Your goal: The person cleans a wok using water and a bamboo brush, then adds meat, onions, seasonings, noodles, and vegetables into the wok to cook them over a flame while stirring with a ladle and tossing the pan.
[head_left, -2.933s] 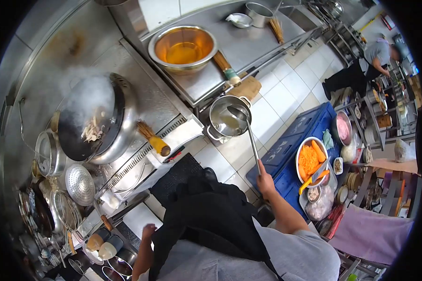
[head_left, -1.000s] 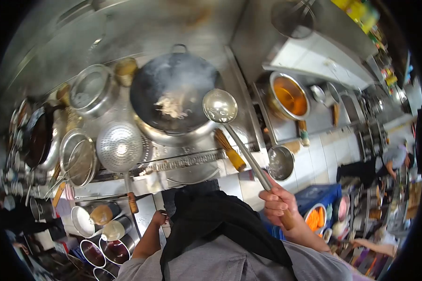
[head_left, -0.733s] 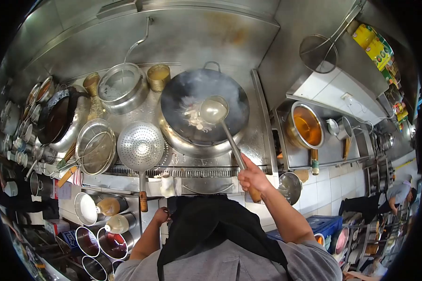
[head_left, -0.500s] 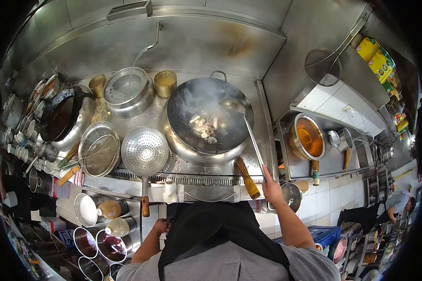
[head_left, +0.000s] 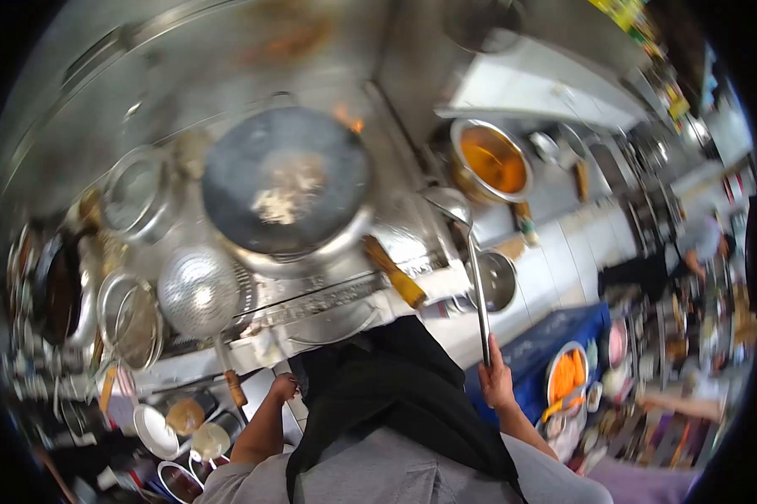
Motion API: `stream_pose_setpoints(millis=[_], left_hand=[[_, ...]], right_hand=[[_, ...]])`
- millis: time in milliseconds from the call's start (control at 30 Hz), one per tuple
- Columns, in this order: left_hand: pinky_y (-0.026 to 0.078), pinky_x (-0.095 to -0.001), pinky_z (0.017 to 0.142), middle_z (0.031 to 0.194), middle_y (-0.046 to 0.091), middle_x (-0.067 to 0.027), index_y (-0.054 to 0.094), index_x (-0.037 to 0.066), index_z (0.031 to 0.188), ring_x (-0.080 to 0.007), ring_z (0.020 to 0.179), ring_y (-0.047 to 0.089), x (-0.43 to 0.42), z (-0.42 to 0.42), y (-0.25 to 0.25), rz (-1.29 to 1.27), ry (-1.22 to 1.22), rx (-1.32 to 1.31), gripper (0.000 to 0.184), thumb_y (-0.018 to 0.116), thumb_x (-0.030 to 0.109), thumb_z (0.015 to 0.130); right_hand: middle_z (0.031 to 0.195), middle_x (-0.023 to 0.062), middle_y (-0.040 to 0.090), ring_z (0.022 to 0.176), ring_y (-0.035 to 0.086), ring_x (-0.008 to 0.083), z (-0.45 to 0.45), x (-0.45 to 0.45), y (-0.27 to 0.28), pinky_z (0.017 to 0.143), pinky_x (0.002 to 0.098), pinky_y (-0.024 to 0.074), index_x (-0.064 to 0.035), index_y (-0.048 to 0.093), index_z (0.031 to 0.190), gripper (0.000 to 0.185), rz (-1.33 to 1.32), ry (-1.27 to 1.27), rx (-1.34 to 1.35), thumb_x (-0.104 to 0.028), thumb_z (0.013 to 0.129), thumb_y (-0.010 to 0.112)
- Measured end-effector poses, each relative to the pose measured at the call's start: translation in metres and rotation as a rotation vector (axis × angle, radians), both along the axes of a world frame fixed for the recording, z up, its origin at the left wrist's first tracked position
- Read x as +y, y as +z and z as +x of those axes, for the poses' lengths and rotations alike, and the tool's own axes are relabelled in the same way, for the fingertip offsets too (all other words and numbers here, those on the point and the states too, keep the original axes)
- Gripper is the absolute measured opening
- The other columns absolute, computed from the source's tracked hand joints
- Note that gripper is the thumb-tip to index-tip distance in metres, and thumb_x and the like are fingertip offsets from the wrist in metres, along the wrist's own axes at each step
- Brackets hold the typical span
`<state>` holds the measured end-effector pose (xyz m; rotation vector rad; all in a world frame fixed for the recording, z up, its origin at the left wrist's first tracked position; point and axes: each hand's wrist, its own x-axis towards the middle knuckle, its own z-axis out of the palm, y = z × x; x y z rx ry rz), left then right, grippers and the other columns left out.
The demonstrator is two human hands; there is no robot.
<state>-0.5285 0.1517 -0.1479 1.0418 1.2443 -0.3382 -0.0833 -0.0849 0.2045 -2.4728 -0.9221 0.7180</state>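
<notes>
My right hand (head_left: 496, 382) is wrapped round the long handle of a steel ladle (head_left: 448, 204). The ladle's bowl is off to the right of the wok, between it and the steel pot of orange liquid (head_left: 489, 158). On the burner sits a dark wok (head_left: 227, 189) with steam over it. Pale cut pieces of food (head_left: 278, 207) lie in the wok; blur hides their kind. My left hand (head_left: 284, 387) hangs low by the stove's front edge, beside my black apron, with curled fingers. What is inside those fingers, if anything, is hidden.
A flame (head_left: 349, 119) shows behind the wok's right rim. A bamboo brush (head_left: 395, 273) lies at the stove's front. Left of the wok are a perforated strainer (head_left: 197, 291) and a wire sieve (head_left: 133, 323). Orange pieces fill a bowl (head_left: 567, 375) at right. Another person (head_left: 698, 248) is farther right.
The ladle has left the wok and moved right, still in my right hand. My view has swung to the right and blurred. A flame now shows behind the wok.
</notes>
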Motion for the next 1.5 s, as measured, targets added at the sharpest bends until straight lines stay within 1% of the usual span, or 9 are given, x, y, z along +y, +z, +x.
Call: stream_pose_setpoints(millis=[67,100,133,200,300,400,567,800,1500], left_hand=[[0.052,-0.0350,0.051,0.095,0.069,-0.0133,0.058,0.000,0.122,-0.0229,0.070,0.067,0.006,0.022,0.011,-0.068,0.120,0.017,0.038,0.046,0.003,0.086],[0.050,-0.0341,0.053,0.099,0.068,-0.0118,0.057,0.000,0.120,-0.0215,0.072,0.066,0.004,0.026,0.006,-0.042,0.100,-0.002,0.037,0.045,0.003,0.085],[0.050,-0.0338,0.054,0.100,0.068,-0.0124,0.057,0.000,0.121,-0.0211,0.070,0.065,0.003,0.007,-0.049,0.106,-0.191,-0.232,0.039,0.044,0.002,0.084],[0.050,-0.0340,0.055,0.101,0.067,-0.0130,0.056,0.000,0.122,-0.0208,0.069,0.064,0.007,0.053,0.043,0.062,-0.131,-0.027,0.041,0.043,0.001,0.083],[0.050,-0.0346,0.054,0.095,0.068,-0.0136,0.058,-0.002,0.119,-0.0216,0.067,0.063,-0.004,0.075,0.079,0.125,-0.150,0.002,0.039,0.044,0.000,0.082],[0.049,-0.0355,0.052,0.087,0.067,-0.0127,0.061,-0.002,0.112,-0.0223,0.064,0.063,-0.012,0.056,0.026,0.044,-0.168,-0.066,0.033,0.046,-0.001,0.083],[0.047,-0.0351,0.048,0.082,0.066,-0.0098,0.063,0.000,0.105,-0.0219,0.062,0.062,-0.017,0.110,0.075,0.084,-0.140,0.044,0.022,0.050,-0.001,0.086],[0.049,-0.0313,0.053,0.100,0.068,-0.0105,0.059,0.001,0.123,-0.0172,0.067,0.064,-0.042,0.203,0.120,0.177,-0.049,0.016,0.039,0.043,0.002,0.087],[0.051,-0.0331,0.048,0.092,0.070,-0.0093,0.062,0.002,0.119,-0.0181,0.063,0.065,-0.044,0.055,0.057,0.138,0.075,0.088,0.034,0.048,0.006,0.089]], right_hand=[[0.086,0.0264,0.066,0.077,0.065,0.0459,-0.011,-0.057,-0.006,0.071,0.0443,0.0519,-0.0194,0.020,0.157,0.077,0.023,-0.092,-0.011,-0.001,0.090,0.053],[0.112,0.0282,0.066,0.097,0.066,0.0453,-0.020,-0.058,0.020,0.085,0.0422,0.0512,-0.0230,0.018,0.158,0.079,-0.229,-0.388,0.282,-0.001,0.091,0.054],[0.112,0.0282,0.066,0.097,0.066,0.0453,-0.025,-0.079,0.016,0.085,0.0422,0.0512,-0.0230,0.018,0.158,0.079,-0.233,-0.449,0.284,-0.001,0.091,0.054],[0.121,0.0287,0.062,0.107,0.065,0.0424,-0.022,-0.119,-0.013,0.092,0.0405,0.0492,-0.0251,0.017,0.158,0.081,-0.030,-0.347,0.103,-0.002,0.091,0.055],[0.109,0.0180,0.063,0.074,0.062,0.0244,0.014,-0.143,-0.068,0.069,0.0351,0.0520,-0.0244,0.020,0.158,0.082,0.056,-0.419,0.145,0.001,0.088,0.054],[0.104,0.0183,0.065,0.072,0.064,0.0246,0.072,-0.142,-0.131,0.066,0.0360,0.0531,-0.0226,0.018,0.158,0.081,-0.055,-0.509,0.267,-0.002,0.089,0.053],[0.086,0.0204,0.065,0.065,0.063,0.0284,0.142,-0.153,-0.219,0.063,0.0393,0.0543,-0.0173,0.012,0.159,0.084,-0.048,-0.421,0.277,-0.006,0.086,0.053],[0.069,0.0031,0.049,0.051,0.048,0.0130,0.160,-0.140,-0.149,0.045,0.0306,0.0428,-0.0248,0.006,0.159,0.083,0.275,-0.725,1.015,-0.003,0.092,0.050],[0.070,0.0017,0.039,0.045,0.040,0.0068,0.034,-0.132,0.045,0.041,0.0227,0.0365,-0.0354,0.022,0.156,0.072,0.684,-0.728,1.326,-0.005,0.096,0.048]])
